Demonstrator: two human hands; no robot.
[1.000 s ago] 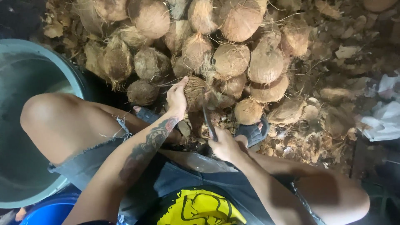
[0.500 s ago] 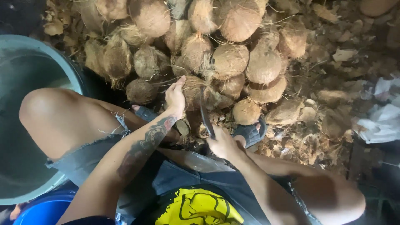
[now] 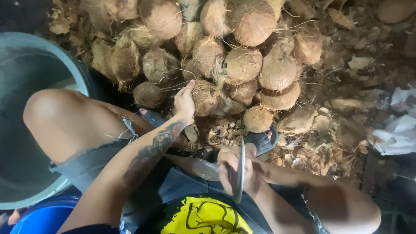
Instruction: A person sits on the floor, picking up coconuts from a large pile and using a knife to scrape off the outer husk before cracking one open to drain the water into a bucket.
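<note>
Head view, looking straight down. We take the coconut pile [image 3: 234,56] as our landmark: a heap of round, brown nuts, rough and hairy with dry fibre, some with loose strands trailing off.

At the near edge of the pile our left hand [image 3: 185,102] reaches out, fingers bent and spread over one coconut [image 3: 207,96]. The hand touches its fibrous husk from the left; the grip looks loose, fingers apart and laid on the nut, not fully closed round it. That coconut sits at the bottom front of the pile, touching its neighbours on both sides.

Nearer to us than the pile, our right hand [image 3: 234,169] is clenched round the handle of a knife [image 3: 239,173]. The blade is flat grey metal, thin and seen edge-on, pointing up towards the pile. The knife is well apart from the held coconut, on the near right of it.

Between pile and knees: a litter of torn husk scraps [image 3: 303,143], dry and flaky, pale brown. A dark sandal [image 3: 262,141] shows just beside the pile's front edge.

Left of the pile stands a big round tub [image 3: 65,56], smooth grey-green rim. Below it, a blue plastic bucket [image 3: 41,216]. Right of the pile, crumpled white sheeting [image 3: 398,125]. Frayed denim shorts [image 3: 91,160] cover our thighs.
</note>
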